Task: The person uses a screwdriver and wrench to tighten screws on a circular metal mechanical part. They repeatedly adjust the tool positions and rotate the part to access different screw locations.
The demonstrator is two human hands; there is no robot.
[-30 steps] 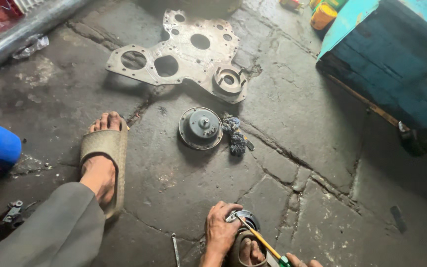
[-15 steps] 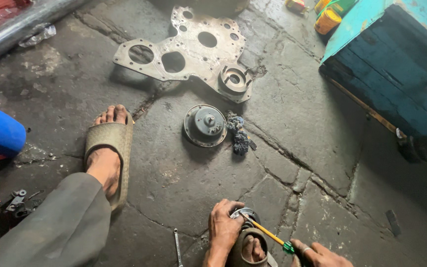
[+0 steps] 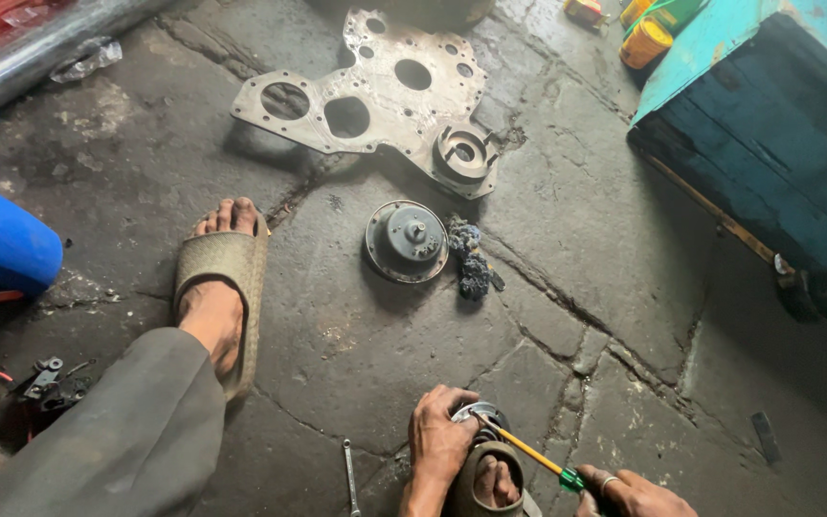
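Left hand (image 3: 440, 438) clamped over small round metal part (image 3: 479, 417), shiny rim, pressed against sandalled foot (image 3: 490, 479) at bottom edge of view. Right hand (image 3: 629, 493) closed on screwdriver (image 3: 528, 452), yellow shaft, green collar; tip touches the part. Beyond the part on stone floor (image 3: 576, 220): grey round hub (image 3: 407, 241), dark rag (image 3: 471, 258) just beside it, perforated metal plate (image 3: 385, 96) farther off.

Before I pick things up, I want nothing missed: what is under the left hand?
The left hand covers a small round metal part; only its shiny rim shows, with the screwdriver tip on it. The rest is hidden.
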